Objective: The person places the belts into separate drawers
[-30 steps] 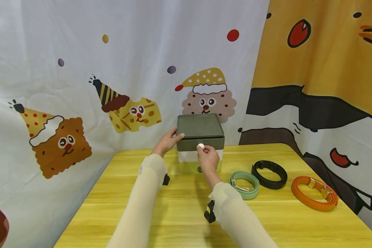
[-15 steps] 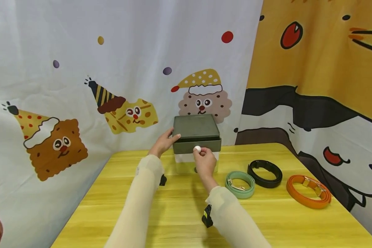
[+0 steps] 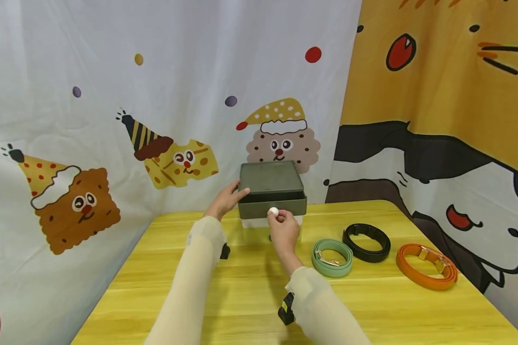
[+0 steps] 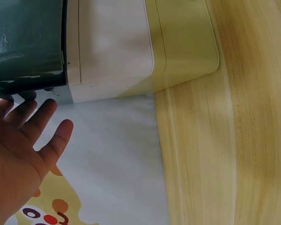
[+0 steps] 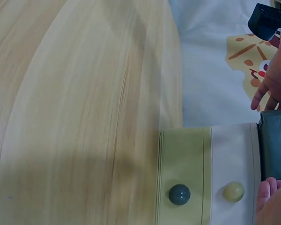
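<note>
A small chest with three drawers (image 3: 271, 177) stands at the back of the table, dark green on top, white in the middle and yellow-green below. Its dark green top drawer (image 3: 251, 211) is pulled partway out, leaving a dark gap under the lid. My right hand (image 3: 285, 232) pinches that drawer's white round knob (image 3: 274, 211) between thumb and fingers. My left hand (image 3: 225, 200) rests against the chest's upper left side, fingers extended, also seen in the left wrist view. In the right wrist view, a dark knob (image 5: 179, 194) and a cream knob (image 5: 233, 191) sit on the lower drawers.
On the wooden table (image 3: 177, 292), right of the chest, lie a coiled mint-green belt (image 3: 334, 272), a coiled black belt (image 3: 371, 256) and a coiled orange belt (image 3: 427, 280). A cartoon-printed cloth (image 3: 190, 72) hangs close behind the chest.
The top drawer has slid out toward me with my right hand on its knob, widening the gap below the lid. My left hand stays at the chest's side. The head view has shifted slightly.
</note>
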{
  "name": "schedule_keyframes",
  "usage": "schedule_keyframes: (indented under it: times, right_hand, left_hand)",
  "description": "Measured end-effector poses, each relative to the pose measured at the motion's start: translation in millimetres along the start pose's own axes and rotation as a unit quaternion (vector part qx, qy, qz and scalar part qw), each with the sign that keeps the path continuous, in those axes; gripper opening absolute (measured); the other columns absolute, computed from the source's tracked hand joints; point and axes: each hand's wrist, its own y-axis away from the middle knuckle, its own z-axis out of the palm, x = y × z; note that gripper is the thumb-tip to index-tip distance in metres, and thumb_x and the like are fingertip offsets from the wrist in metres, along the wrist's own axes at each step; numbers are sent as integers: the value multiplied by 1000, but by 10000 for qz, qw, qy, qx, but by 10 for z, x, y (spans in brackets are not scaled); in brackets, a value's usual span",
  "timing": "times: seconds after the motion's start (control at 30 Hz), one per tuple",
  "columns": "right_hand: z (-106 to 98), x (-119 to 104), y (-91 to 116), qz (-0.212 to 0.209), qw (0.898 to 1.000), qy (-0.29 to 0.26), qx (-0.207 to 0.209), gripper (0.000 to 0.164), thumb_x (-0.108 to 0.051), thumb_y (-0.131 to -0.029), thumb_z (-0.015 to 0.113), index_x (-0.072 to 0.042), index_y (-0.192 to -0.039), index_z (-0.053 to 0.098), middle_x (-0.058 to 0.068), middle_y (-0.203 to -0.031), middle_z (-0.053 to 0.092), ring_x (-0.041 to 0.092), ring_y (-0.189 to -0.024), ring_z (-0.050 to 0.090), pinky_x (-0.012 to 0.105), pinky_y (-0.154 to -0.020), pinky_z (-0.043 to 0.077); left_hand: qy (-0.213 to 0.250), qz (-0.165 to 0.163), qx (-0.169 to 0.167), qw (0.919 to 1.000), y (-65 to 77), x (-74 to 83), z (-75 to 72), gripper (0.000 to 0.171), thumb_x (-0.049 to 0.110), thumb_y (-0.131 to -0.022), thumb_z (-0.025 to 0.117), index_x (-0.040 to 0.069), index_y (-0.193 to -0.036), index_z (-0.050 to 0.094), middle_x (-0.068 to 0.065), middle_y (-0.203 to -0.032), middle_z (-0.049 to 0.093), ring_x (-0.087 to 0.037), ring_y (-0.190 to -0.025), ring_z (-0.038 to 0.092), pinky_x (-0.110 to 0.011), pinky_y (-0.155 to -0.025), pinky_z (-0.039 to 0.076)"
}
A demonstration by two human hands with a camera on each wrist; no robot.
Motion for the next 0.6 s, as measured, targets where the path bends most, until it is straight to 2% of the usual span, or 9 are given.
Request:
schedule_keyframes:
  times: [0.6]
  right_hand:
    - [-54,24,83,-551,9977,390,99,22,-25,-83,77,-5,-90,69,4,-76,69,21,-67,64,38,-64,52]
  left_hand:
    - [-114,90,-4,9999,8,-2,-9,77,53,-100,52,22,-161,17,-6,-165,17,-31,-148,20,-54,-116,24]
